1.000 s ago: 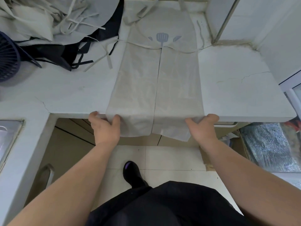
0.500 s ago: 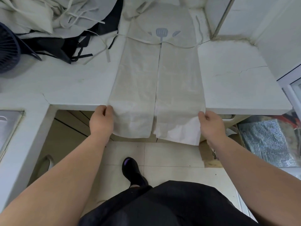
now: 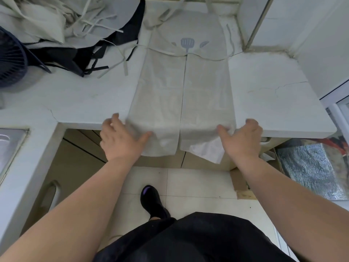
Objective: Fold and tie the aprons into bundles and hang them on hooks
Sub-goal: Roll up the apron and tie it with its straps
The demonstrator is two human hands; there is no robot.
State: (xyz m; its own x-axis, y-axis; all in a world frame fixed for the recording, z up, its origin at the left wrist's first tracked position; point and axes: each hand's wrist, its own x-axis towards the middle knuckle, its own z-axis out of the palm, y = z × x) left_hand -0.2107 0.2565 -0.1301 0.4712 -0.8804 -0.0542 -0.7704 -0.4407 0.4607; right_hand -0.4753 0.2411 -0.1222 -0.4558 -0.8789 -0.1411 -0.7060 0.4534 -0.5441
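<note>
Resting its thumb on the overhanging hem, the left hand (image 3: 122,142) is too blurred to tell its grip; the beige cloth apron with grey spatula print (image 3: 205,95) lies folded narrow along the white worktop (image 3: 273,103). The right hand (image 3: 243,142) pinches the opposite edge, likely for an even lift.

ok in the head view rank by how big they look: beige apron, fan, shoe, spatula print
1. beige apron
2. dark fan, cut off by the frame
3. black shoe
4. spatula print
</note>
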